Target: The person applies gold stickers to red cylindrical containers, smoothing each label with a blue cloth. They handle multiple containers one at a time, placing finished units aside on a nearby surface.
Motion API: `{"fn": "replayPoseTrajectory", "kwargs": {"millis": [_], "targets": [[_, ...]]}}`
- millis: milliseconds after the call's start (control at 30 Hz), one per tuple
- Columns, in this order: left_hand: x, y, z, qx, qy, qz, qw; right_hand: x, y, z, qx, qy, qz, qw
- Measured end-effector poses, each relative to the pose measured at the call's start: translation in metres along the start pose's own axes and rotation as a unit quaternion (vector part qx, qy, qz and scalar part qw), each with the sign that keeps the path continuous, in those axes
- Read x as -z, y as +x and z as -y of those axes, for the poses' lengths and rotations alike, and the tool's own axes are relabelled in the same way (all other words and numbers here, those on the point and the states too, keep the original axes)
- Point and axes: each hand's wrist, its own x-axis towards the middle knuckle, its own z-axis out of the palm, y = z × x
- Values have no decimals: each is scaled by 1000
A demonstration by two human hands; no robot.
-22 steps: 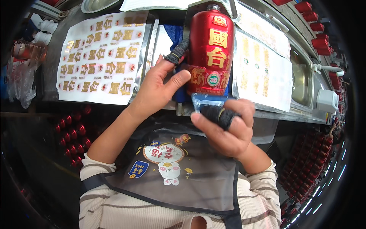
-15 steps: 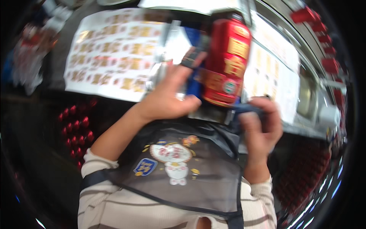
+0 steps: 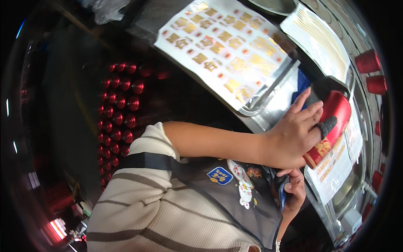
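Note:
A red bottle-shaped container (image 3: 339,110) with gold print lies tilted at the right, its upper end against a dark grey holder (image 3: 325,89). My left hand (image 3: 289,136) reaches across to it with the fingers spread. One finger, in a black finger cot (image 3: 326,127), rests on the red surface; the other fingertips lie along its left side. Below it, close to my apron, my right hand (image 3: 296,191) is closed, pinching a dark blue flat piece (image 3: 282,193) whose kind I cannot make out. The left wrist hides part of the container's lower end.
A white sticker sheet (image 3: 205,42) with gold and red designs lies on the worktop, beside a metal tray (image 3: 275,94). More printed sheets (image 3: 319,31) lie at the far right. Shiny red rounded tops (image 3: 119,101) stand in rows at the left. Red containers (image 3: 367,61) line the right edge.
The view has swung, so the worktop now slants to the right. My left hand, beside the container before, now has a finger on it. My right hand has drawn in toward the apron.

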Motion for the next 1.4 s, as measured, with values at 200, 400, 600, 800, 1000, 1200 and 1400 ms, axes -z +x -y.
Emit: {"fn": "replayPoseTrajectory", "kwargs": {"millis": [200, 400, 600, 800, 1000, 1200, 1400], "targets": [[19, -14, 1, 48, -19, 124, 991, 36, -8, 15, 246, -106, -194, 944], [15, -4, 14, 264, -289, 146, 909, 8, 9, 5, 428, -168, -365, 810], [0, -8, 13, 297, -290, 30, 909, 6, 25, -1, 425, -161, -362, 814], [5, -8, 12, 283, -293, 34, 913, 0, 32, -9, 478, -224, -382, 759], [10, -10, 16, 306, -273, 81, 908, -28, 33, 5, 551, -466, -350, 598], [25, -13, 27, 337, -359, 64, 868, -28, 30, 29, 569, -505, -248, 599], [43, 4, 21, 408, -393, 58, 822, -46, 44, 15, 574, -607, -78, 544]]}}
